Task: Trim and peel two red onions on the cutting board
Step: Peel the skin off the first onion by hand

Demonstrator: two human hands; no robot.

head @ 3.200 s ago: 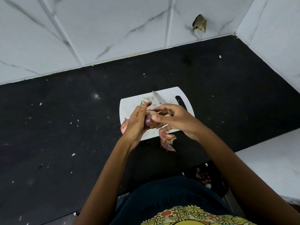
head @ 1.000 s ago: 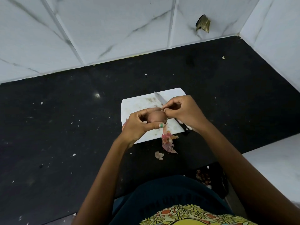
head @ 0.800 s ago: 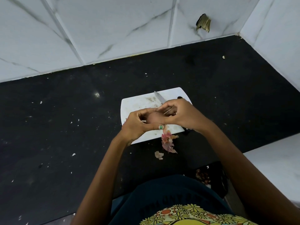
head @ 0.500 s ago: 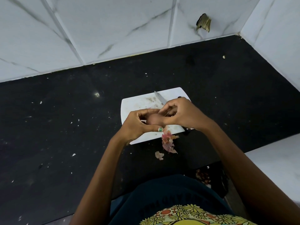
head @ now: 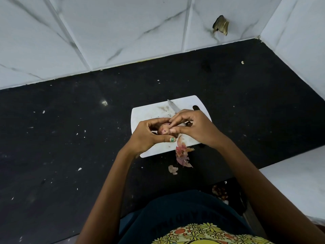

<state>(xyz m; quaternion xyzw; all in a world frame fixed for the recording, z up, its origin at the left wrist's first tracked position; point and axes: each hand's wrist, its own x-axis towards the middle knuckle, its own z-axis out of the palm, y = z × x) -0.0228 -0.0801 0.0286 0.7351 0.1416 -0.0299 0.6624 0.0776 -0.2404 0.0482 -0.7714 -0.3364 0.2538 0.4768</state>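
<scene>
White plastic makes up the cutting board (head: 151,113), which lies on a black speckled table (head: 70,138) with its near edge close to the table's front edge. A red onion (head: 163,129) is held just above the board's middle. The left hand (head: 149,136) cups it from the left, fingers curled over the top and thumb under the near side, so that grip is clenched around the onion. The right hand (head: 193,127) meets it from the right, its fingertips (head: 173,124) pinching at the skin on the onion's right face. Only one onion shows; much of it is hidden by the fingers.

A knife (head: 173,107) lies on the board behind the hands, tip toward the far left, its handle mostly covered by the right hand. Pink onion peels (head: 182,154) spill over the board's near edge onto the table, and a small pale scrap (head: 173,169) lies just beyond them, nearer the person.

Left of the board the table runs wide and open apart from white flecks; to the right it reaches a tiled wall (head: 299,59), and behind it meets another along a grouted edge.
</scene>
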